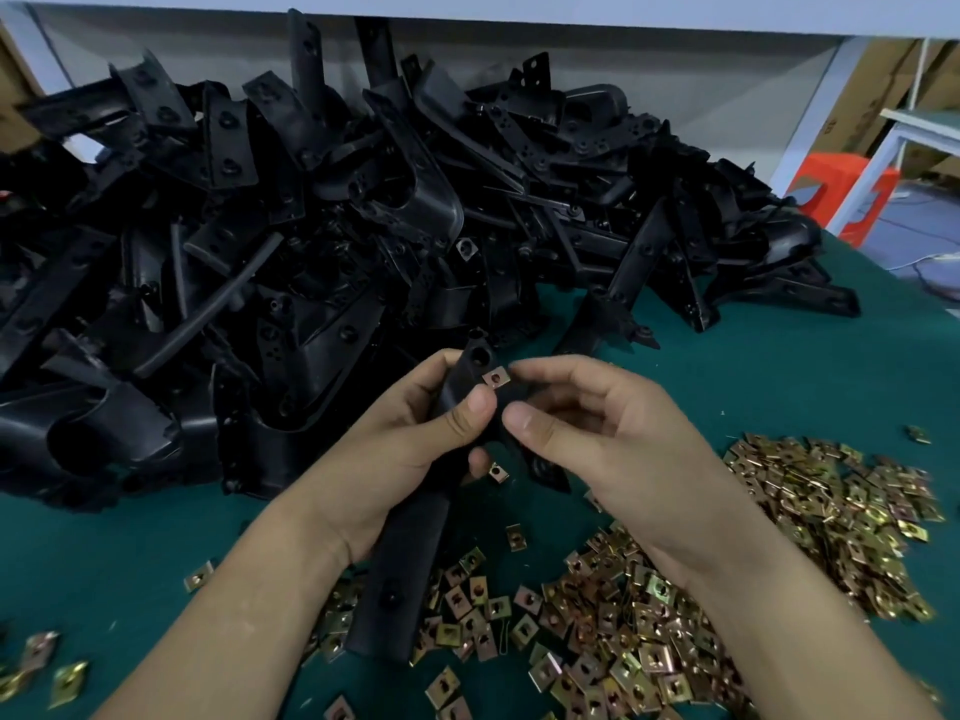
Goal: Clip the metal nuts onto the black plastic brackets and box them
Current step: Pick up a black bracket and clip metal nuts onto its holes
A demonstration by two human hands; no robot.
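My left hand [400, 439] grips a long black plastic bracket [402, 569] near its upper end, holding it above the table. A small metal nut [494, 377] sits on the bracket's top edge, beside a round hole. My right hand [597, 433] is at that nut, fingers curled, forefinger and thumb at its sides. A second nut [497, 472] shows lower on the bracket, below my left fingers. A big heap of black brackets [363, 210] fills the table behind. Loose brass-coloured nuts [649, 605] lie spread below and right of my hands.
The table has a dark green cover [130, 553]. A few stray nuts [41, 662] lie at the front left. A grey wall panel [675, 70] stands behind the heap. Cardboard boxes [872, 96] and an orange stool [831, 189] are at the far right.
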